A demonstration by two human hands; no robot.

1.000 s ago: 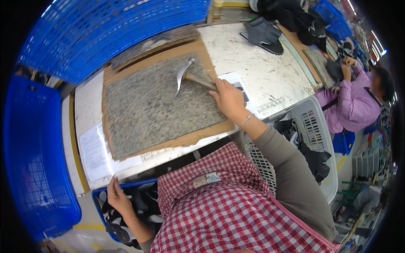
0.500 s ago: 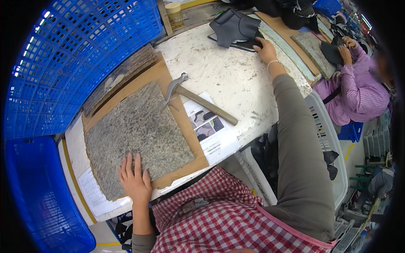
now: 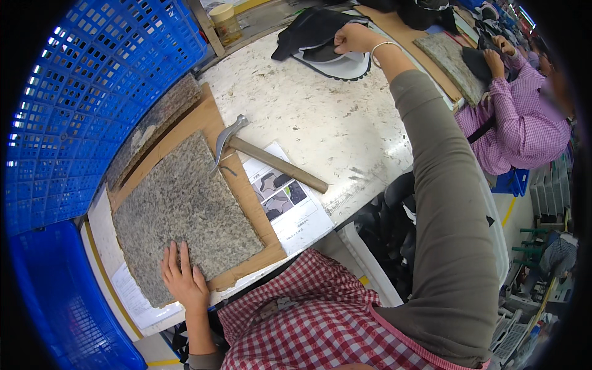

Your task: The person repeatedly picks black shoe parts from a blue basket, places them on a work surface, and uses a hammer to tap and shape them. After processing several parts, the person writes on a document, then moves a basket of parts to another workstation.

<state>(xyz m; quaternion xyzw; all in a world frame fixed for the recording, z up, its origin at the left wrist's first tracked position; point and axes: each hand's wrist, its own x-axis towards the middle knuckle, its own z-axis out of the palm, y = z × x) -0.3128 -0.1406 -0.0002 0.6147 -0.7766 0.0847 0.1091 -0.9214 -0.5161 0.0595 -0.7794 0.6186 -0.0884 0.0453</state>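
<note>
My left hand [image 3: 185, 280] lies flat with fingers spread on the near edge of a speckled grey stone slab [image 3: 185, 203]. At the far side of the table, my right hand [image 3: 357, 38] has its fingers closed on the dark shoe-upper piece [image 3: 317, 28]. Part of that piece is raised, and a white underside with a scalloped dark edge [image 3: 345, 66] shows below my hand. My fingertips are partly hidden by the fold. A hammer [image 3: 277, 162] with a wooden handle lies between my hands, its curved metal head resting over the slab's board.
Brown board [image 3: 271, 240] lies under the slab, and a printed sheet [image 3: 299, 213] is under the hammer handle. Blue crates [image 3: 105, 92] stand at the left. A lidded jar [image 3: 225, 24] is at the back. At the right, a person in a checked pink shirt [image 3: 524, 132] handles dark pieces.
My right hand has moved left and taken hold of the dark shoe-upper piece, lifting and folding it so the white underside shows. My left hand stays flat on the slab. The whole view has shifted.
</note>
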